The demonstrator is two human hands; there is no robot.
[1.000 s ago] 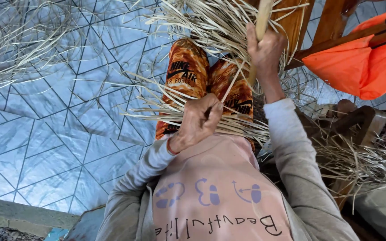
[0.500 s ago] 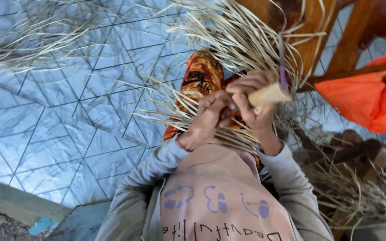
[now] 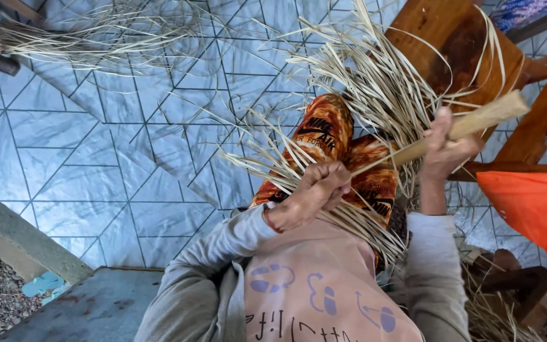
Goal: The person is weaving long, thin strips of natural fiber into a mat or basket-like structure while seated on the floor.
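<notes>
So we've got the strips (image 3: 375, 120) fanned out across our lap, spilling from about 12 o'clock down over the orange printed shorts (image 3: 330, 130) toward 5 o'clock. Our left hand (image 3: 308, 196) is clenched around a pinch of them near the middle of the view, and our right hand (image 3: 443, 149) over at 3 o'clock is wrapped around the stick (image 3: 470, 123), which angles up toward 2 o'clock. The strips look dry, thin and super light, springy rather than floppy, and we'd guess they split or kink easily if bent hard, so grabbing a bunch close to the gathered end beats tugging single loose tips. The stick seems stiff and solid, easy to hold mid-length. Compared to half a second ago, the right hand has swung away from the left: they were bunched together then, now they're well apart, and the stick shows more of its length. There's a wooden stool (image 3: 451, 38) at 1 o'clock, orange cloth (image 3: 533, 202) at 4 o'clock, and another loose heap (image 3: 90, 35) on the tiled floor (image 3: 83, 152) at 11 o'clock.
</notes>
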